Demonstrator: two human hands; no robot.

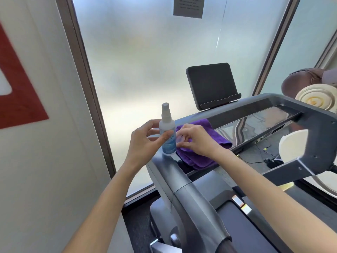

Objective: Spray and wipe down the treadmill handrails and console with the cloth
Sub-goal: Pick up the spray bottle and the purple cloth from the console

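We see a fuzzy purple cloth (198, 154), a translucent plastic spray bottle (167, 132), matt grey handrails (184, 190), and a glossy console (255, 123) panel.

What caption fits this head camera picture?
Left hand holds spray bottle; right hand hovers over purple cloth on treadmill.

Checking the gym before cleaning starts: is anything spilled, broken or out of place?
Nothing stands out. The left hand holds the spray bottle upright, and the purple cloth lies bunched on the treadmill console. No spill shows.
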